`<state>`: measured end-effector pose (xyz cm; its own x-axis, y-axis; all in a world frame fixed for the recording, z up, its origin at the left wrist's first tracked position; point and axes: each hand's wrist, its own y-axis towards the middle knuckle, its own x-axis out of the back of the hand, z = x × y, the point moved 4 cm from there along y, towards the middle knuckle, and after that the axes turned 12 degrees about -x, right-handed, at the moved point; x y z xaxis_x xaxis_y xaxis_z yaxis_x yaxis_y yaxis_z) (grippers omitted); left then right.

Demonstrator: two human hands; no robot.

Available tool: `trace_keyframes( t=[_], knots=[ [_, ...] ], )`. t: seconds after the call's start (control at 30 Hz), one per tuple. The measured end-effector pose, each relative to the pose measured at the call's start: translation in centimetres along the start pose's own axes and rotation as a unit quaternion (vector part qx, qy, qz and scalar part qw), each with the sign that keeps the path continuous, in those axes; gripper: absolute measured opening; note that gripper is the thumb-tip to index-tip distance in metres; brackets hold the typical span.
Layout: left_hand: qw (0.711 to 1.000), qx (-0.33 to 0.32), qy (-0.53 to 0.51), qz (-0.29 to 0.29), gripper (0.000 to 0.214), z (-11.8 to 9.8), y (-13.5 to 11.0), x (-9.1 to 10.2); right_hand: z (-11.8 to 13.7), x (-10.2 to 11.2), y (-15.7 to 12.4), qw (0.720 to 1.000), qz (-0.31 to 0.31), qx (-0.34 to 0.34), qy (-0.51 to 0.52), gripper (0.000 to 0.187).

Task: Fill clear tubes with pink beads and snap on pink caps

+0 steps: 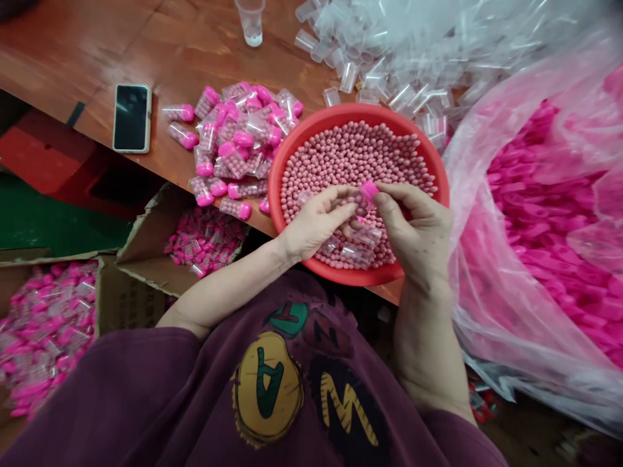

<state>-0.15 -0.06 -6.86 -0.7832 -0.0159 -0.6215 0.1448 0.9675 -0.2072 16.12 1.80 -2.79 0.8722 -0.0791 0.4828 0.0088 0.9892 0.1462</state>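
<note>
Two hands at work over a red basin of pink beads, centre of the frame. The left hand, fingers curled closed, grips a clear tube of beads; the right hand, thumb and forefinger pinched, holds the pink cap at its end (how firmly seated, one cannot tell). Filled tubes lie heaped left of the basin; loose tubes occupy the upper right, a plastic bag the right.

— Lighting?
— Moderate, diffuse; small highlights on the clear tubes, deep shadow beneath the table.
— Sharpness?
— Fair at centre; the plastic bag blurs and stretches toward the right edge.
</note>
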Motion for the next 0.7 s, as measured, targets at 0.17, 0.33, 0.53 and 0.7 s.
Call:
trace_keyframes(
  t=[0.17,0.33,0.53,0.7],
  knots=[
    [1.0,0.009,0.008,-0.016,0.014,0.2,-0.5,0.0,0.0,0.0,-0.7,0.999,0.003,0.042,-0.033,0.018],
    [0.999,-0.007,0.009,-0.036,0.015,0.3,-0.6,-0.1,0.0,-0.8,-1.6,0.995,-0.014,0.092,-0.039,0.019],
    [0.997,-0.018,0.016,-0.073,0.014,0.0,-0.4,0.1,-0.5,-1.9,-2.7,0.992,0.015,0.079,-0.1,0.038],
    [0.999,-0.031,0.024,-0.024,0.008,-0.1,-0.3,0.3,0.0,0.2,-1.7,0.993,0.073,0.069,-0.054,0.042]
  ],
)
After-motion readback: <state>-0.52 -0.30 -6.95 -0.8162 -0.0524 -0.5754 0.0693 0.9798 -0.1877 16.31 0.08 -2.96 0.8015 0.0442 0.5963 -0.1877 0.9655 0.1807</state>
